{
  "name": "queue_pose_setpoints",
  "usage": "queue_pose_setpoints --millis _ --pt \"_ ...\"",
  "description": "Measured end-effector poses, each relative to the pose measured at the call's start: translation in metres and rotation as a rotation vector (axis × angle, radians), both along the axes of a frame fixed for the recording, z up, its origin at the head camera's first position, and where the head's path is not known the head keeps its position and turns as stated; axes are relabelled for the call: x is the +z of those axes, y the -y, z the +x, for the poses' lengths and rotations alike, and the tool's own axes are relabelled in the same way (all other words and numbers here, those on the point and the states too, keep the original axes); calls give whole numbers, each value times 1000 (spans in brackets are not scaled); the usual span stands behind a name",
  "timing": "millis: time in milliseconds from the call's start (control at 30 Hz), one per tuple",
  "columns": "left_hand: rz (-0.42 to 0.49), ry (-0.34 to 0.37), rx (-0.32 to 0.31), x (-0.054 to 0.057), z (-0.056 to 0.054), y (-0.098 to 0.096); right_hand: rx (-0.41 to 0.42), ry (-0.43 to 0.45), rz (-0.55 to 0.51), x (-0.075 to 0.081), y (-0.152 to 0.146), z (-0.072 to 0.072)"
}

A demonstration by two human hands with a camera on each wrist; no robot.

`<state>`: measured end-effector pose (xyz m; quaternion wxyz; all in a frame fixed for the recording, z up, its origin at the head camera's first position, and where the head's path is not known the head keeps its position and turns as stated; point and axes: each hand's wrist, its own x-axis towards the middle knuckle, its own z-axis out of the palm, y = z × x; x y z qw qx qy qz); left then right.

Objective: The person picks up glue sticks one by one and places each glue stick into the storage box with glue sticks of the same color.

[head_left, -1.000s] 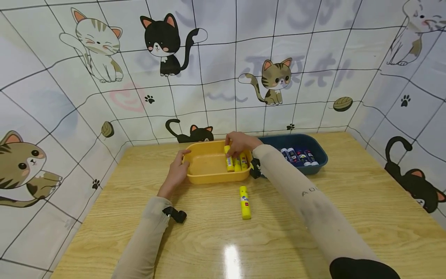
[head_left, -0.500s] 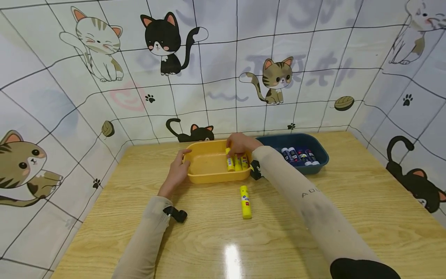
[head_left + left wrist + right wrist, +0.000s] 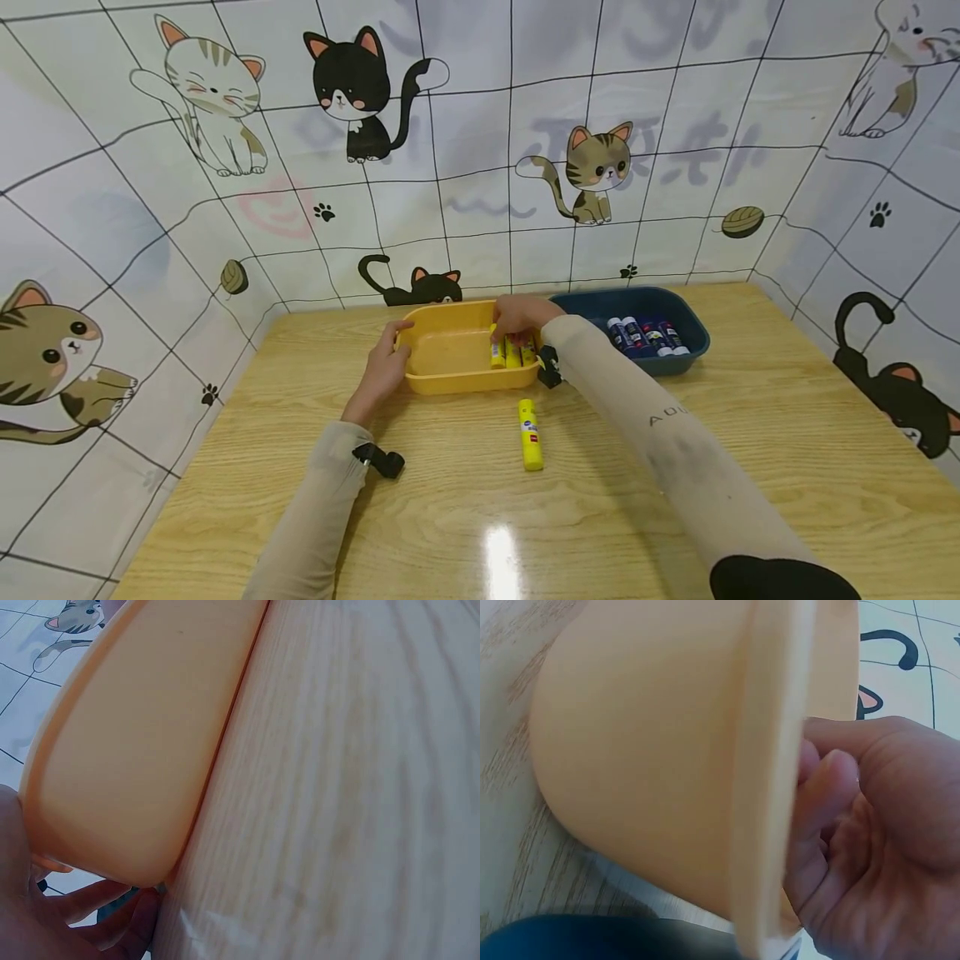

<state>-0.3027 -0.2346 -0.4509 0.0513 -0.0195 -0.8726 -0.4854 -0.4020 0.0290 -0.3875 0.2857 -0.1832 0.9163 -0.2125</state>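
In the head view, my left hand (image 3: 385,367) grips the left end of a yellow plastic bin (image 3: 457,383). The left wrist view shows its fingers (image 3: 97,904) bent around the bin's end. My right hand (image 3: 522,315) reaches over the right end into the bin, its fingers at the upper part of the leftmost yellow glue stick (image 3: 497,358). Beside it lie more yellow glue sticks (image 3: 513,357), partly covered by that hand. In the right wrist view, the bin's rim hides the fingertips. Another yellow glue stick (image 3: 531,437) lies on the table in front of the bin.
A dark blue bin (image 3: 696,337) stands against the yellow bin's right side, holding several dark blue glue sticks with white ends (image 3: 637,335). The wooden table (image 3: 420,517) meets a cat-patterned cloth wall (image 3: 480,200) at the back and sides.
My right hand has lowered slightly into the yellow bin, and the leftmost glue stick's top has come down with it. My left hand stays on the bin.
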Motion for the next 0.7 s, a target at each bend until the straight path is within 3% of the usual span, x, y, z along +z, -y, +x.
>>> queue_pose_setpoints --millis 167,567,700 --pt "-8 0 -3 0 0 0 7 23 -12 3 0 2" --pt "-20 -4 2 -1 0 -1 54 -94 -102 14 -20 11" --pt "-9 -2 8 -2 -1 -1 77 -134 -141 22 -31 21"
